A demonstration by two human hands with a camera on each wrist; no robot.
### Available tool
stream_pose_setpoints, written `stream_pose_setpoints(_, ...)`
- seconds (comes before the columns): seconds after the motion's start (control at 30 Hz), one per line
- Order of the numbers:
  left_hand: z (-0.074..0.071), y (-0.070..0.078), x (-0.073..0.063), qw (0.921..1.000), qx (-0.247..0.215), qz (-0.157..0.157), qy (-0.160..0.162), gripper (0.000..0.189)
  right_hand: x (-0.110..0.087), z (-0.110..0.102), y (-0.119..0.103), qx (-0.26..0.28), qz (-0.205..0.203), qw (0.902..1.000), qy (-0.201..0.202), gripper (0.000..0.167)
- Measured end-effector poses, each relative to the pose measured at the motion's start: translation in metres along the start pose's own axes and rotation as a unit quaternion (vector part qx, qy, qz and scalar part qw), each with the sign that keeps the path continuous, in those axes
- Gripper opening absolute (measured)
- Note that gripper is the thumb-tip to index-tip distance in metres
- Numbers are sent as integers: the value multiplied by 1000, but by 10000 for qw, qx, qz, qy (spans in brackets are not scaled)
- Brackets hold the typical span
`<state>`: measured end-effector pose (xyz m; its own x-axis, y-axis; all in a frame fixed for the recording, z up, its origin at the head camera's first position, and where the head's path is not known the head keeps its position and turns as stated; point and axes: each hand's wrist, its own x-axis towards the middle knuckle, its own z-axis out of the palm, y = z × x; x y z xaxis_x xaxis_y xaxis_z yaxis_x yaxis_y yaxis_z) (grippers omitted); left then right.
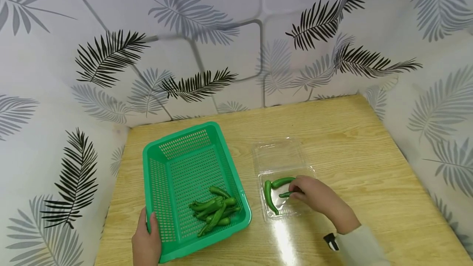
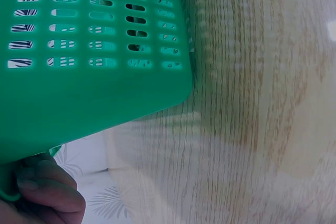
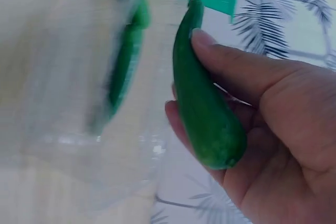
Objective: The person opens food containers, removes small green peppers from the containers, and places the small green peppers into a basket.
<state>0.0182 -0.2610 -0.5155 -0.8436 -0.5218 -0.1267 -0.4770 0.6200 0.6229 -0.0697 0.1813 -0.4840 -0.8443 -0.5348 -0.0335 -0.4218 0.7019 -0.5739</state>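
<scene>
My left hand [image 1: 146, 239] grips the near left rim of a green plastic basket [image 1: 148, 175]; its curled fingers [image 2: 52, 190] show under the rim in the left wrist view. Several green chili peppers [image 1: 216, 208] lie heaped in the basket's near right corner. With thumb and fingers my right hand [image 1: 318, 196] pinches one green chili pepper [image 3: 207, 98] over a clear plastic clamshell box [image 1: 264, 208]. Two peppers lie inside that box, one along its left side [image 1: 269, 196] and one toward its back [image 1: 282, 182]. The box's lid [image 1: 277, 155] is folded open, away from me.
Basket and box stand side by side on a wood-grain table [image 1: 351, 147]. A wall covering [image 1: 221, 52] with leaf patterns rises behind the table and along its sides. A small black-and-white object [image 1: 331, 241] is at the right sleeve.
</scene>
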Motion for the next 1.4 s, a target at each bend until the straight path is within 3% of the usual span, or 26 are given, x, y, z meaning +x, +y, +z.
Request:
stream_pose_setpoints(0.63, -1, 0, 1, 10000, 60, -41, 17, 63, 26, -13, -57, 191, -978, 9940, 460, 6)
stream_pose_setpoints(0.97, 0, -1, 0, 9999, -1, -97, -98, 61, 55, 0, -98, 225, -1538, 9873, 318, 14)
stream_pose_setpoints(1.4, 1, -2, 2, 9999, -5, -143, -64, 63, 89, 30, -133, -285, -2451, 9683, 388, 14)
